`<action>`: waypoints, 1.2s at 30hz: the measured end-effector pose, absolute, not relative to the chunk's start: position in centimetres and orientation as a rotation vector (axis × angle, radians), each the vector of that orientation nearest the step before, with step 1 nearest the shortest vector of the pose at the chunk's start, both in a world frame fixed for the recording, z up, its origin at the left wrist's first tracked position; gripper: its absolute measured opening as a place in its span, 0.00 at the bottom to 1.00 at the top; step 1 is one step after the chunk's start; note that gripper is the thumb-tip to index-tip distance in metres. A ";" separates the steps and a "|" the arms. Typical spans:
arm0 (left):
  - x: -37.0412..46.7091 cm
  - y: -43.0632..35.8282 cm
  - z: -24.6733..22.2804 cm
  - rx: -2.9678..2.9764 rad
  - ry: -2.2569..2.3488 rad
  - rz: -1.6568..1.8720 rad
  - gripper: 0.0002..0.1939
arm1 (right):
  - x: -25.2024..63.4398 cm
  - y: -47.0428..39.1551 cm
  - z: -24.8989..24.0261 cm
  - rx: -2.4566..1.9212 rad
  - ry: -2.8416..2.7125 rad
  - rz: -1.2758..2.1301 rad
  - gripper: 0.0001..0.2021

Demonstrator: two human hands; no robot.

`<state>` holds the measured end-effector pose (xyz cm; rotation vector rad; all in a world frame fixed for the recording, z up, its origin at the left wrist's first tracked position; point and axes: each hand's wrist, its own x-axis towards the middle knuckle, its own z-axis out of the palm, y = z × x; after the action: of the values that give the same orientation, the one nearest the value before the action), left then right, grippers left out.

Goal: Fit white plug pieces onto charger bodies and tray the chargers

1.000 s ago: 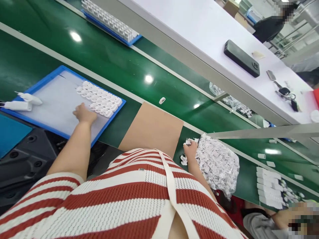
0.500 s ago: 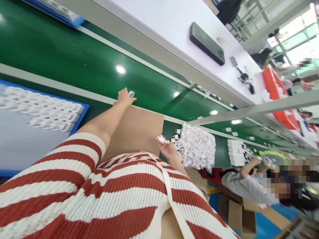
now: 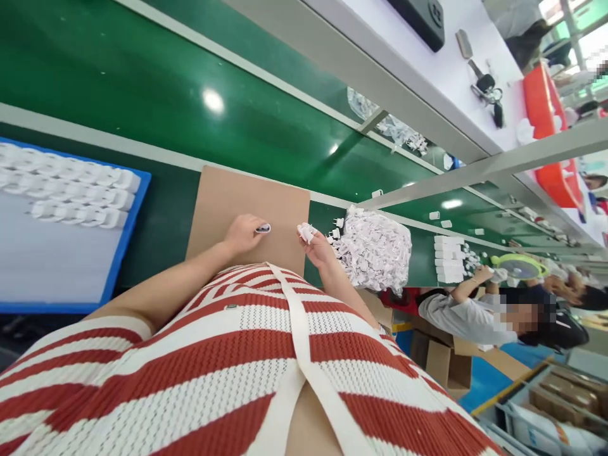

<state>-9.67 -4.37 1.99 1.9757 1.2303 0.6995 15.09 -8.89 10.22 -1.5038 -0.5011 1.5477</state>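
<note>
Above the brown cardboard sheet [image 3: 237,190], my left hand [image 3: 243,234] pinches a small white plastic housing [image 3: 263,228] whose open end shows a dark inside. To its right, my right hand [image 3: 319,248] is closed around white plug pieces [image 3: 306,233]; their exact number is hidden by the fingers. The two hands are apart, with their held parts facing each other. Just right of my right hand lies a clear bag full of small white plug parts [image 3: 375,247], with several loose two-pin plugs [image 3: 337,228] at its left edge.
At left, a blue-rimmed tray [image 3: 124,247] holds rows of white housings [image 3: 80,183]. A green conveyor belt [image 3: 156,95] runs behind the cardboard, below a white shelf [image 3: 446,69] with keys [image 3: 489,95]. A co-worker [image 3: 456,316] sits at right beside stacked white pieces [image 3: 449,259].
My left hand has drawn back from the belt's edge to over the cardboard, bringing the white housing close to my right hand. The view has shifted.
</note>
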 end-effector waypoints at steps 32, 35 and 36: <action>-9.4 -9.2 -1.9 1.756 1.308 0.846 0.12 | 7.1 -8.7 6.4 -1.692 -2.768 0.540 0.11; -9.3 -9.0 -1.8 1.741 1.342 0.821 0.12 | 6.7 -8.5 6.5 -1.696 -2.751 0.541 0.10; -9.3 -9.0 -1.7 1.737 1.349 0.811 0.12 | 6.6 -8.4 6.5 -1.700 -2.738 0.546 0.10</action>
<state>-9.33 -8.97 -1.70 1.7374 1.3489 0.8105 6.61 -8.37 6.50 -1.6997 -2.7379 0.5464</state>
